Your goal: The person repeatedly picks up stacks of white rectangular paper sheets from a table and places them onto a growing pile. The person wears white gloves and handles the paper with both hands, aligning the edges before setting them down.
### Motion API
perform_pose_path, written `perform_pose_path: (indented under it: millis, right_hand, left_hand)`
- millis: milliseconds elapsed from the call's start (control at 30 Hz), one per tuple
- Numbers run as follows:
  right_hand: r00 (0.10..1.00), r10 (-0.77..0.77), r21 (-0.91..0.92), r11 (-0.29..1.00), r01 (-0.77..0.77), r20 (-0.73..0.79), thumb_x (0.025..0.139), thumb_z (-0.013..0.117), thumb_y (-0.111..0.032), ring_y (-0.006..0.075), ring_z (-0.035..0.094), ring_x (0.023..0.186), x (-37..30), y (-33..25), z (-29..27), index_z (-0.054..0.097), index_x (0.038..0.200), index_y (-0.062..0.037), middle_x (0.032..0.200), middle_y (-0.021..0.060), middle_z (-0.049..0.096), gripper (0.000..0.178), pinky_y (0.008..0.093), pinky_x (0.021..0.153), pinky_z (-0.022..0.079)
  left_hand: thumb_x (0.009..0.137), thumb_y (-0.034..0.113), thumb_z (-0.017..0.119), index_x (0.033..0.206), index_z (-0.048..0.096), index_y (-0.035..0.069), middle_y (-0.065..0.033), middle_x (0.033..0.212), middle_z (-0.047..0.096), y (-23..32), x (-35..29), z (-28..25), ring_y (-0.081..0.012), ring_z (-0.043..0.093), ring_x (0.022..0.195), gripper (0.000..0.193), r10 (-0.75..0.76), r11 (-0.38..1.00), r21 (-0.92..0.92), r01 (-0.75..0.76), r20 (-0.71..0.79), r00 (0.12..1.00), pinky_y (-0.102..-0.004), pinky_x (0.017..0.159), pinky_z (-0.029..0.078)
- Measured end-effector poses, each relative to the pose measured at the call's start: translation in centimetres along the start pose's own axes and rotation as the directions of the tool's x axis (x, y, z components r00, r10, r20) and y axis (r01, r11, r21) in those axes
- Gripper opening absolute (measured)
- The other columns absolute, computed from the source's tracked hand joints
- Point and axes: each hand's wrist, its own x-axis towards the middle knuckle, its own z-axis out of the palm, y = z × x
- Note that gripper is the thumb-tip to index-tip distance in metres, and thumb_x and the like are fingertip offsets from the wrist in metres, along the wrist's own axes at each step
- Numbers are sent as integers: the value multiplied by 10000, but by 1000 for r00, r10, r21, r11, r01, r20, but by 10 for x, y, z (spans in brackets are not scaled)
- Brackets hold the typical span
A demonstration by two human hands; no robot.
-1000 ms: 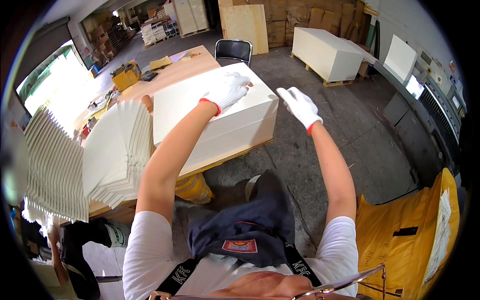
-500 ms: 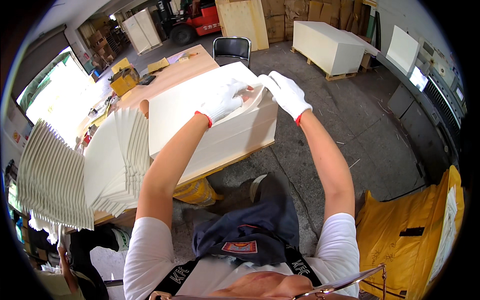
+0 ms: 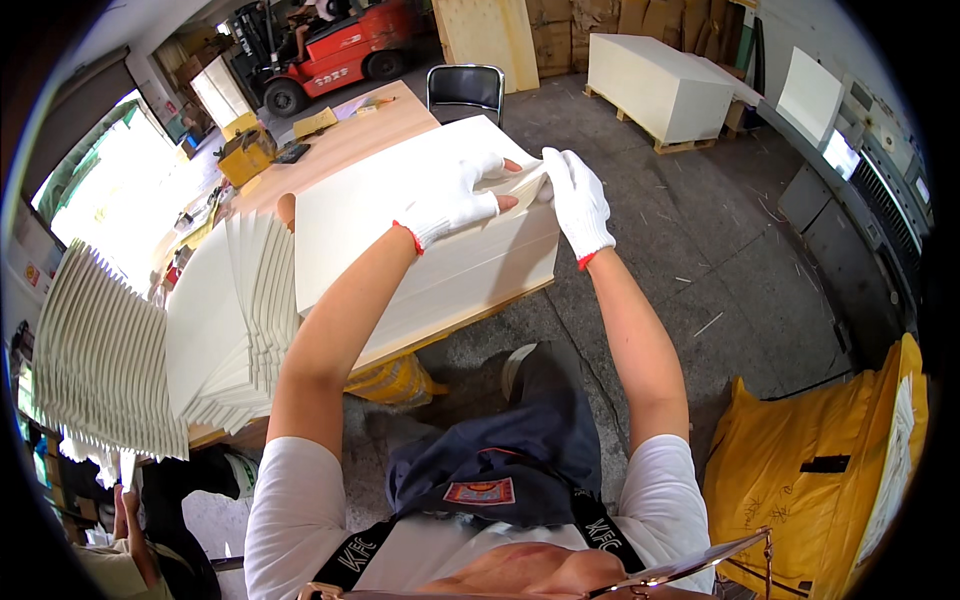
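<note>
A tall stack of large white paper sheets [image 3: 375,205] stands on the table in front of me. My left hand [image 3: 455,207], in a white glove with bare fingertips showing, lies on its top with thumb and fingers apart. At the stack's right corner, my gloved right hand [image 3: 577,200] is closed on the edge of the top sheets, which curve up from the rest. The fingertips of that hand are partly hidden by the paper. Left of the stack, fanned piles of white sheets [image 3: 205,325] overlap one another.
The wooden table [image 3: 385,110] carries a yellow box [image 3: 245,158] farther back. Behind it stand a black chair [image 3: 466,92] and a red forklift [image 3: 340,45] with a person aboard. A white block on a pallet [image 3: 655,95], a grey machine [image 3: 830,215] and a yellow bag [image 3: 800,470] are rightward.
My left hand has shifted slightly right and its fingers have spread. The right hand has turned more upright at the corner. The forklift has moved left in the background.
</note>
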Motion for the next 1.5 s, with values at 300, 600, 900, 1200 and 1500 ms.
perform_pose_path:
  millis: [300, 600, 900, 1200, 1500]
  right_hand:
    - [1000, 17, -14, 1000, -17, -2, 1001, 450, -616, 398, 615, 806, -4, -7, -1, 580, 882, -59, 787, 163, 636, 584, 461, 741, 445]
    - [994, -89, -33, 996, 88, -57, 1019, 438, -579, 442, 596, 847, -3, 5, 3, 566, 912, -52, 829, 205, 611, 552, 484, 736, 435]
    - [997, -49, -10, 999, 49, -59, 1021, 439, -575, 445, 596, 839, -4, 2, 3, 565, 911, -52, 824, 208, 609, 549, 487, 730, 438]
    - [993, -88, -50, 995, 84, -81, 1026, 444, -563, 443, 611, 841, -5, 8, 3, 565, 914, -58, 827, 196, 627, 531, 490, 726, 444]
    - [995, -67, -32, 997, 65, -67, 1025, 443, -571, 433, 614, 838, -4, 5, 5, 565, 914, -58, 824, 195, 626, 538, 485, 729, 445]
  left_hand:
    - [923, 166, 636, 1313, 638, 146, -146, 1249, 693, -9, -2, 4, -225, 660, 1123, 390, 108, 993, -38, -112, -92, 990, -347, 967, 508]
    - [915, 234, 695, 1286, 645, 167, -97, 1027, 717, 6, -5, 5, -162, 672, 778, 381, 1, 995, 100, 1, -16, 1000, -326, 757, 543]
    - [958, 243, 628, 1312, 630, 172, -93, 1008, 704, -4, -1, 5, -180, 669, 830, 361, 47, 997, 55, -45, -31, 998, -329, 799, 529]
    - [949, 292, 648, 1248, 654, 152, -110, 979, 727, 12, -3, 5, -209, 697, 859, 331, -31, 978, 205, 30, 4, 999, -345, 832, 536]
    - [913, 257, 720, 1252, 652, 156, -66, 942, 723, 1, -2, 8, -121, 663, 700, 361, 4, 996, 90, -1, -27, 1000, -308, 705, 543]
